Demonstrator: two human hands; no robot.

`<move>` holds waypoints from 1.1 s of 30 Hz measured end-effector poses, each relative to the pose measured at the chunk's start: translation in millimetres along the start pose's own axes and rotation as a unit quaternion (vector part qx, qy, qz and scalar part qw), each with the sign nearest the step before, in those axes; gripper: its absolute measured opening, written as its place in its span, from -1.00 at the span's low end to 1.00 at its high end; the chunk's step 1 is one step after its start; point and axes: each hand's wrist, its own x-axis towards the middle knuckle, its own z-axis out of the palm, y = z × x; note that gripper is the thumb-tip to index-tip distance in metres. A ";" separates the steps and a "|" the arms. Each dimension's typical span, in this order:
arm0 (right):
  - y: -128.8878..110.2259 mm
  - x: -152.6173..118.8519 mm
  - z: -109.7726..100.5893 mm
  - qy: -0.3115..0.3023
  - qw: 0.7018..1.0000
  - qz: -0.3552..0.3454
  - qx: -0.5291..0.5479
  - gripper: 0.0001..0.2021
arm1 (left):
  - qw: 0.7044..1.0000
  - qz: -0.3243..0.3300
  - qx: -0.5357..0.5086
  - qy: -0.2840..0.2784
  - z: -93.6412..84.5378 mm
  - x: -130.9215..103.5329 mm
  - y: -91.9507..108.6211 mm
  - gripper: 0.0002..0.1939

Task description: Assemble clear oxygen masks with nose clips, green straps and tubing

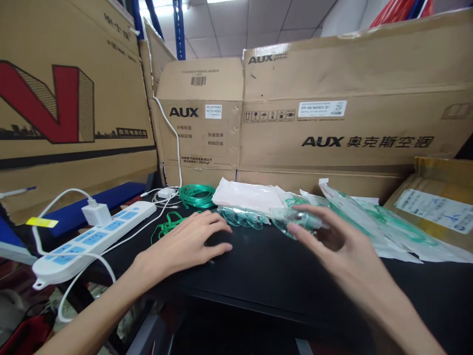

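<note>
My right hand [340, 241] grips a clear greenish oxygen mask [295, 223] between thumb and fingers, above the black table. The mask is slightly blurred. My left hand [201, 236] rests low over the table with its thumb apart from its bent fingers, and no held object shows. A small thing lies partly hidden under that hand, too little seen to name. Beside its wrist are loose green elastic straps [166, 228]. Just beyond the hands several more clear green masks [244, 218] lie in a row against a white package [247, 195].
A coil of green tubing [195, 196] lies at the back. Clear packs with green tubing [391, 224] spread over the right side, near a taped carton [436, 202]. A power strip [96, 236] with white cables stands left. Large cardboard boxes [332, 123] wall the back.
</note>
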 end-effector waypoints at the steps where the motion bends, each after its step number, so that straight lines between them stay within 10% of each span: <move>1: -5.1 11.3 -4.2 0.016 0.999 -0.027 -0.016 -0.60 | 1.000 0.012 0.001 0.010 -1.5 11.1 -0.9 -0.70; 12: 61.6 87.3 19.3 -0.129 0.965 -0.101 -0.202 -0.73 | 0.997 0.069 -0.024 0.018 29.6 109.7 -26.9 -0.67; 33: 77.9 72.8 30.1 -0.222 0.938 -0.131 -0.231 -0.71 | 0.993 0.096 -0.069 0.017 37.2 108.6 -42.4 -0.71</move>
